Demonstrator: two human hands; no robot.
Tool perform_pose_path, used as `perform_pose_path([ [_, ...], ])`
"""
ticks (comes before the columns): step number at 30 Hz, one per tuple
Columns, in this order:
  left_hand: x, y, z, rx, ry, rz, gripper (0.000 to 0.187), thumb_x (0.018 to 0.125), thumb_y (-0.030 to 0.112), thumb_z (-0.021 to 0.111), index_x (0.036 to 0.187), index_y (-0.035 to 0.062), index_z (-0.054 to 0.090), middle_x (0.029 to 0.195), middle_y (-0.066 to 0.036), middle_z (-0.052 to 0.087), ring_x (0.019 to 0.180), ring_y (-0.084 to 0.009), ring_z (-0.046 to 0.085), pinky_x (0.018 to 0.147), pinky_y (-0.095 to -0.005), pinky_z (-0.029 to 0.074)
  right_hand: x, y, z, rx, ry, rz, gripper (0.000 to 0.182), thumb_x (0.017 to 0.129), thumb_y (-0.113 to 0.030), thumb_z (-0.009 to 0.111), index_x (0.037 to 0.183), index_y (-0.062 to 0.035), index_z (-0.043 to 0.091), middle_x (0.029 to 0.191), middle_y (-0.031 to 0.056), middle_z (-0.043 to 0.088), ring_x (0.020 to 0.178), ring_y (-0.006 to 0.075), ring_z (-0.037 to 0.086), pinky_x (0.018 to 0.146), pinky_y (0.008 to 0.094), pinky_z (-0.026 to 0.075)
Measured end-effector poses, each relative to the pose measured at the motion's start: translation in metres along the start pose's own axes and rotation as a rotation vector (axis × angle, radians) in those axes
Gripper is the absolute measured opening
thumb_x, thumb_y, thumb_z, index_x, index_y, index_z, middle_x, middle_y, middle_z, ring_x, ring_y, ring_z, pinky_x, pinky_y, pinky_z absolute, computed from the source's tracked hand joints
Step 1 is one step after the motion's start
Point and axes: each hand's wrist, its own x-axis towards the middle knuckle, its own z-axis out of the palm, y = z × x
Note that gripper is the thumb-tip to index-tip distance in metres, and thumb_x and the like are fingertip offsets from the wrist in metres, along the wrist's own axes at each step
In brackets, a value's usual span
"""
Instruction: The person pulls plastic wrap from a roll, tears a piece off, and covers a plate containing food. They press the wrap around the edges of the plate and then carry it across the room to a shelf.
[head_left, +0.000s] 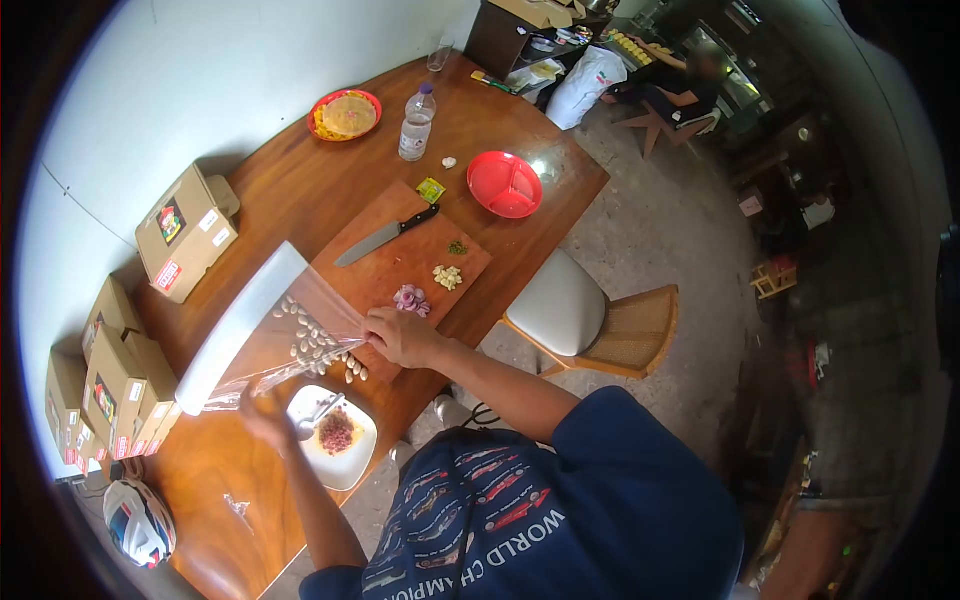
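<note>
My right hand [402,337] pinches the gathered end of clear plastic wrap [330,290], which stretches left to its white roll [240,330]. At the film's near edge is my left hand [265,420], its fingers blurred. Small pale oval pieces [312,340], like nuts or beans, show through and beside the film. Just below them, a white square plate [350,463] holds reddish minced food [337,431] and a spoon [322,408]. Beyond my right hand, the wooden cutting board [350,275] carries sliced shallots [411,299], chopped garlic [447,277], green bits [457,248] and a knife [385,237].
A red divided plate [505,184], water bottle [416,125], green sachet [431,191] and red plate of food [346,115] stand farther back. Cardboard boxes [187,235] and a helmet [139,522] are at left. A chair [570,305] is by the right edge; a person [690,95] sits beyond.
</note>
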Motion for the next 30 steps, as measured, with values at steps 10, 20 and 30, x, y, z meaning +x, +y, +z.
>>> perform_pose_path([
  [10,0.036,-0.083,0.007,-1.514,0.155,-1.371,0.085,0.102,0.051,0.072,0.164,0.0043,0.036,0.164,-0.021,0.039,0.14,-0.0339,0.053,0.108,-0.0387,0.051,0.015,-0.022,-0.019,0.048,-0.023,-0.007,0.009,0.094,-0.01,0.069,0.097,-0.0035,0.064,0.097,0.016,0.068,0.093,0.039,0.069,0.08,0.0469,0.055],
  [20,-0.015,-0.148,-0.005,-1.753,-0.223,-1.109,0.032,0.108,0.031,0.065,0.131,0.0092,0.067,0.121,-0.008,0.069,0.109,-0.0257,0.065,0.096,-0.0358,0.056,0.016,-0.034,-0.022,0.034,-0.02,0.018,0.01,0.093,-0.009,0.07,0.097,-0.0031,0.064,0.096,0.0165,0.068,0.091,0.0391,0.068,0.078,0.0463,0.055],
  [30,0.016,-0.129,-0.026,-2.215,0.04,-0.818,0.018,0.107,0.014,0.058,0.112,-0.0001,0.067,0.093,-0.009,0.068,0.086,-0.023,0.064,0.085,-0.0369,0.055,0.019,-0.022,-0.008,0.046,-0.025,0.064,0.008,0.098,-0.009,0.074,0.095,-0.0042,0.069,0.091,0.0079,0.065,0.084,0.018,0.064,0.076,0.0341,0.053],
])
